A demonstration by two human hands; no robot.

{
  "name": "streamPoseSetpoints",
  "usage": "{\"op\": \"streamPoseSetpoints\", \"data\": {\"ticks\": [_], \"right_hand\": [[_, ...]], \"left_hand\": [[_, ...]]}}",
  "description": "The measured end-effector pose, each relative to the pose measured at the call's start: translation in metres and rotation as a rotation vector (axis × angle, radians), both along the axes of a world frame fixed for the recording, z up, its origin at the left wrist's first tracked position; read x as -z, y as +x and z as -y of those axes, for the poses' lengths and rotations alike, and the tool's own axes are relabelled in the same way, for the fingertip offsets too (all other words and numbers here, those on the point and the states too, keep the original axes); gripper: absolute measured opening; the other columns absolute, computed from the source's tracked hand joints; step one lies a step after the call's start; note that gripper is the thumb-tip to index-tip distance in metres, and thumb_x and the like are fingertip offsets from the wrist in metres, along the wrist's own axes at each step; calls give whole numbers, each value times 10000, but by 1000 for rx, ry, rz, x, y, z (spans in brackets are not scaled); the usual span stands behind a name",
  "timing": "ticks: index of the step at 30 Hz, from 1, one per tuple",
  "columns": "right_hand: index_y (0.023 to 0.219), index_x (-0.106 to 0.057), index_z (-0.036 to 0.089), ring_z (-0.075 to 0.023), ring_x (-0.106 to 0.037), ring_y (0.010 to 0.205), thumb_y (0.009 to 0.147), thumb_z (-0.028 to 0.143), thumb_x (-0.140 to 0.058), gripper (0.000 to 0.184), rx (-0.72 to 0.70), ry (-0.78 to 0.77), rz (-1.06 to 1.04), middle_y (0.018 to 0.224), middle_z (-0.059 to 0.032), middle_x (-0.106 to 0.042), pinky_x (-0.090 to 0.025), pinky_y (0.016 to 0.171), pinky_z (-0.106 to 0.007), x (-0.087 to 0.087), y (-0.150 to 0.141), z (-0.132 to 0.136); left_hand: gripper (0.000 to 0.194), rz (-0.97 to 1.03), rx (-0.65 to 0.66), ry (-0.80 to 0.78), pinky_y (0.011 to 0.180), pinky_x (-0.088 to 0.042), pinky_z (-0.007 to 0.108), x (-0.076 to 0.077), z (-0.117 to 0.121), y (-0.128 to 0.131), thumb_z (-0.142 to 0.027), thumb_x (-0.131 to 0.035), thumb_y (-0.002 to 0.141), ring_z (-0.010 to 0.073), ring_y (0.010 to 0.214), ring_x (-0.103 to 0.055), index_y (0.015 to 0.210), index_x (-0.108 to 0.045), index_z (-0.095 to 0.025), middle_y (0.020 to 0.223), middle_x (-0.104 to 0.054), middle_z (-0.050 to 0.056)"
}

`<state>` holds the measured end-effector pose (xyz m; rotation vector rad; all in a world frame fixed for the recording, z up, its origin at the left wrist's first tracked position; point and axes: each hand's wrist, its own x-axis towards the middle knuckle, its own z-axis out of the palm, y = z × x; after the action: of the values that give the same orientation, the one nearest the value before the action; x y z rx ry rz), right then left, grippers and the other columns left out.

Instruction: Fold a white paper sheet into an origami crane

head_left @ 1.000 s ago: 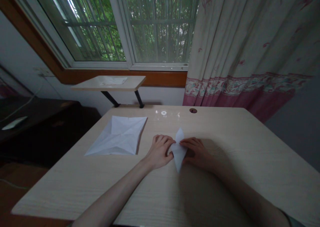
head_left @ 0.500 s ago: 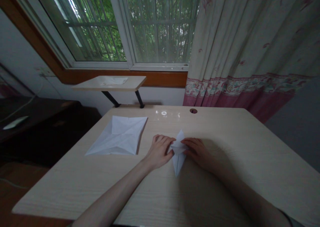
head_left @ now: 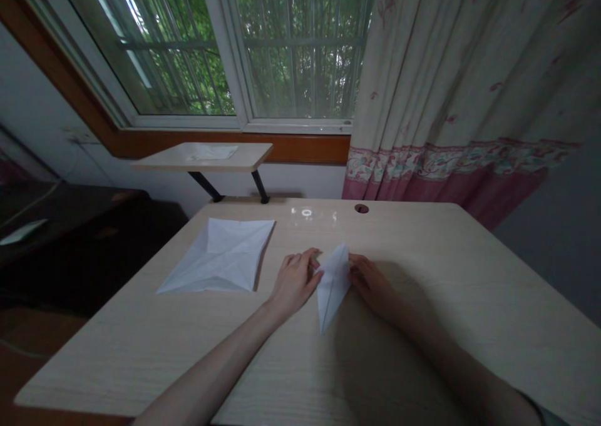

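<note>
A narrow, kite-shaped piece of folded white paper (head_left: 333,285) lies slanted between my hands, its lower point towards me and a crease running down its length. At its left corner my left hand (head_left: 297,279) has the thumb against the edge and a finger by the corner, with the index finger stretched out above. My right hand (head_left: 373,283) grips the right edge with bent fingers; part of its grip is hidden behind the paper. A larger creased white sheet (head_left: 225,257) lies spread on the table to the left.
The light wooden table (head_left: 413,238) has a round cable hole (head_left: 361,209) near its far edge. A small raised shelf (head_left: 244,159) on black legs holds more white paper (head_left: 213,152). A curtain (head_left: 422,157) hangs behind, and a dark piece of furniture (head_left: 94,226) stands left.
The short flap across the paper's middle no longer shows; a long, smooth face does. The paper has tilted, its lower point shifting left. My left index finger has come away from the paper.
</note>
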<state>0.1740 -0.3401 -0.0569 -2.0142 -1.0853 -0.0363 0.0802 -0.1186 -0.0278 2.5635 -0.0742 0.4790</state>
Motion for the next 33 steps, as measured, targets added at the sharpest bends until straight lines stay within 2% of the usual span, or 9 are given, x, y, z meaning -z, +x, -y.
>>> {"op": "streamPoseSetpoints", "data": {"ticks": [5, 8, 11, 14, 17, 23, 27, 30, 33], "right_hand": [[1533, -109, 310, -211, -655, 992, 940, 212, -448, 689, 19, 106, -54, 1341, -121, -535, -574, 883, -435, 1, -3, -3], [1544, -12, 324, -210, -651, 976, 937, 190, -436, 753, 45, 116, 6, 1362, -128, -515, -567, 898, -457, -2, -4, -5], [1548, -87, 324, -254, -564, 1191, 935, 166, -432, 721, 71, 62, 144, 1407, -123, -484, -480, 1029, -511, -6, -4, -5], [1512, -285, 317, -264, -411, 1365, 941, 133, -409, 613, 38, -36, 281, 1470, -101, -444, -395, 1111, -503, -7, -3, -3], [1454, -416, 303, -256, -403, 1377, 943, 116, -411, 544, -13, -145, 355, 1501, -90, -435, -398, 1102, -501, -5, -1, -2], [1412, -479, 287, -237, -381, 1402, 919, 70, -403, 544, -93, -256, 391, 1523, -62, -428, -398, 1099, -506, -2, -1, -2], [1398, -495, 285, -224, -390, 1400, 923, 94, -420, 518, -97, -275, 385, 1514, -58, -443, -391, 1106, -497, -1, -2, -1], [1407, -484, 287, -211, -410, 1386, 924, 88, -410, 527, -95, -304, 367, 1504, -54, -458, -386, 1110, -480, 0, -3, -1], [1432, -452, 261, -215, -392, 1396, 928, 87, -401, 536, -101, -330, 364, 1514, -69, -442, -374, 1119, -471, 0, -3, -2]], "left_hand": [[232, 49, -16, 28, 910, -428, 395, -2, 1, -2, -236, -617, 901, 237, 1025, -581, 1111, -519, -210, 1116, -645, 49], [88, 69, 26, 78, 907, -431, 396, -4, 1, -3, -219, -592, 917, 242, 1071, -553, 1000, -564, -221, 1147, -616, 54], [67, 74, 52, 112, 924, -426, 403, -5, 1, -3, -202, -566, 931, 240, 1092, -537, 969, -609, -236, 1175, -597, 52], [119, 71, 58, 118, 930, -422, 402, -4, 1, -4, -205, -558, 940, 235, 1094, -533, 1019, -636, -249, 1167, -599, 48], [123, 65, 72, 112, 928, -415, 398, -4, 1, -4, -220, -575, 937, 229, 1095, -534, 1033, -647, -250, 1166, -603, 43], [127, 25, 96, 116, 916, -408, 406, -6, 5, -6, -327, -657, 889, 237, 1066, -555, 984, -652, -243, 1134, -626, 37], [317, -13, 115, 133, 925, -396, 424, -10, 9, -8, -488, -715, 816, 257, 1061, -554, 986, -624, -236, 1118, -619, 45], [564, -45, 119, 146, 934, -381, 443, -11, 12, -9, -594, -812, 647, 281, 1066, -541, 1006, -586, -223, 1123, -603, 51], [699, -47, 117, 151, 952, -357, 453, -9, 14, -10, -605, -866, 532, 294, 1081, -526, 1022, -557, -216, 1143, -586, 57]]}}
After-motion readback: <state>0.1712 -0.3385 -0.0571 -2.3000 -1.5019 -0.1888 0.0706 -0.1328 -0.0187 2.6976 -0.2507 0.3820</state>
